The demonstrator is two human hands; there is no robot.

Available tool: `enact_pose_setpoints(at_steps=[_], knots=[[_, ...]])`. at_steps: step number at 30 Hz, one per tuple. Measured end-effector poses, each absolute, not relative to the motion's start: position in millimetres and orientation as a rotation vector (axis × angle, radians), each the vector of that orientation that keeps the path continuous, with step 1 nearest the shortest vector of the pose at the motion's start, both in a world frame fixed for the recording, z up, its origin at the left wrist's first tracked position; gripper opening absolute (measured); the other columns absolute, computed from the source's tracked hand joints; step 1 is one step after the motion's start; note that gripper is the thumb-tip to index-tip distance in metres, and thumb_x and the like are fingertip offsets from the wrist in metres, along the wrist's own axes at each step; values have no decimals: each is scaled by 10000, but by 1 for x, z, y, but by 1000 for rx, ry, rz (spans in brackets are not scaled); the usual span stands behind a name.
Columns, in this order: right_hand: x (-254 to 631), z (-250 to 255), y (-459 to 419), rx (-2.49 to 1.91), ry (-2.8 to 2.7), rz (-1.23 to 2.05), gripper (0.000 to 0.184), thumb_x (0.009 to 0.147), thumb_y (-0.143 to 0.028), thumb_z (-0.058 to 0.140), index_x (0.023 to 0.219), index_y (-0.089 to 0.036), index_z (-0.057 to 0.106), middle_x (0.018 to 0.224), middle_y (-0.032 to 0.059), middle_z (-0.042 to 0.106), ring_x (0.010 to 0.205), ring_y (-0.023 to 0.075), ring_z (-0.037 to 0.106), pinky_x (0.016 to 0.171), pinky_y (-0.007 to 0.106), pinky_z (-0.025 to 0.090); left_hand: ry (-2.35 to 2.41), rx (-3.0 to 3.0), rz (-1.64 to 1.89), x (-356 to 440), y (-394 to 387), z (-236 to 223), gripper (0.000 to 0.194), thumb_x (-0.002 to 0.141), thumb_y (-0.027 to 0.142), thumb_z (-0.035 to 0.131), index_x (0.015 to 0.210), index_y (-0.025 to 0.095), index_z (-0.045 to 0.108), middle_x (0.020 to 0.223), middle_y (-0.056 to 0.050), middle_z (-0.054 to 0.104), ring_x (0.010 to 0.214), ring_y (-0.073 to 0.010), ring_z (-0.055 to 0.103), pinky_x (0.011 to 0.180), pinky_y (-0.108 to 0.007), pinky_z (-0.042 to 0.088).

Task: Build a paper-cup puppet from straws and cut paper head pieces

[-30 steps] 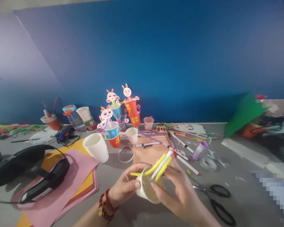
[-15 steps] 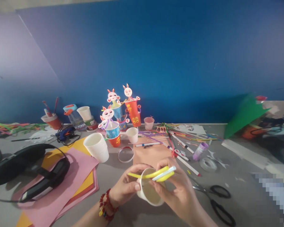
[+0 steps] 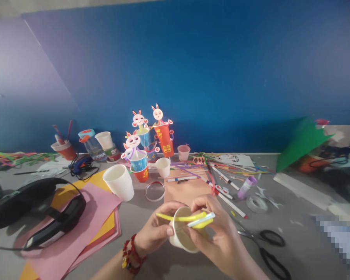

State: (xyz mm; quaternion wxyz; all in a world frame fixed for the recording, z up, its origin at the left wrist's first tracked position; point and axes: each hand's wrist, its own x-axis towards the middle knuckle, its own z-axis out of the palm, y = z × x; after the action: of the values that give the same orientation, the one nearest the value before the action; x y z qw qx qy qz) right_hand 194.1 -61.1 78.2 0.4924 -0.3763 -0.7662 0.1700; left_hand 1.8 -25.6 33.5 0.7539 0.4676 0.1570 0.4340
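Observation:
A white paper cup is tilted with its mouth toward me, near the table's front edge. My left hand is closed round the cup's left side; a red bead bracelet is on that wrist. My right hand pinches yellow straws and a white one that lie almost flat across the cup's rim. Both hands touch the cup.
Pink and yellow paper sheets and a black headset lie left. A stack of white cups, a tape ring, bunny cup figures, markers, a glue stick and scissors surround the hands. A green paper shape is at right.
The straws have swung down from a steep slant to nearly level across the cup's rim. My right hand's fingers have curled over them. The cup has stayed in place.

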Motion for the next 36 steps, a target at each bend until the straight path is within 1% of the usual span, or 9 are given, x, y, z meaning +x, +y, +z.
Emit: enact_pose_setpoints(at_steps=[11,14,17,20,24,26,30,33,36], knots=[[191,74,-58,-1024,-1887,480,90,786,-132,646,814,-212,615,935,34,539,881,188,582,736,264,480,354,1038,940,3,-25,33,481,720,337,816,1163,197,691,1083,-78,707,961,-231,658,829,-298,490],[194,73,-56,-1084,-1875,530,55,797,-161,653,795,-216,646,918,34,545,879,197,586,748,278,484,332,1053,887,5,-26,32,557,722,376,808,1230,218,645,1140,-92,686,1018,-256,643,842,-320,477],[199,70,-53,-1122,-1858,636,92,829,-201,649,892,-243,700,991,50,583,960,224,593,800,298,491,322,1129,831,8,-27,34,675,677,371,842,1294,241,602,1296,-114,617,1160,-313,581,929,-378,444],[205,67,-48,-1086,-1823,805,165,851,-249,653,1007,-256,705,1069,57,618,1018,238,599,843,300,496,380,1196,841,10,-26,36,628,680,338,845,1261,221,637,1370,-123,570,1204,-331,555,970,-391,430],[211,67,-43,-953,-1633,969,267,923,-395,571,1124,-241,657,1129,76,619,971,218,624,842,302,513,390,1076,895,6,-23,35,527,752,425,769,1194,153,678,1070,-137,725,900,-273,690,793,-350,514],[212,68,-42,-944,-1514,1007,297,943,-435,531,1130,-227,631,1072,79,638,912,204,634,790,291,525,405,1009,934,4,-22,34,520,743,460,764,1132,120,707,957,-138,747,812,-259,703,736,-331,524],[206,66,-42,-923,-1439,1103,227,892,-421,635,966,-206,632,868,46,663,803,187,651,703,260,535,438,953,995,3,-21,34,512,723,459,781,1086,102,729,934,-140,753,795,-245,708,718,-303,529],[199,62,-44,-907,-1460,1076,197,884,-388,656,860,-194,629,794,39,670,711,168,659,627,236,531,419,946,1011,5,-22,35,482,733,445,774,1066,99,734,902,-135,756,767,-231,707,722,-305,533],[195,57,-46,-879,-1488,949,174,907,-342,624,823,-189,638,777,46,677,696,169,668,626,237,539,418,941,1029,6,-23,34,461,733,440,776,1041,99,743,874,-132,761,736,-215,709,679,-275,526]])
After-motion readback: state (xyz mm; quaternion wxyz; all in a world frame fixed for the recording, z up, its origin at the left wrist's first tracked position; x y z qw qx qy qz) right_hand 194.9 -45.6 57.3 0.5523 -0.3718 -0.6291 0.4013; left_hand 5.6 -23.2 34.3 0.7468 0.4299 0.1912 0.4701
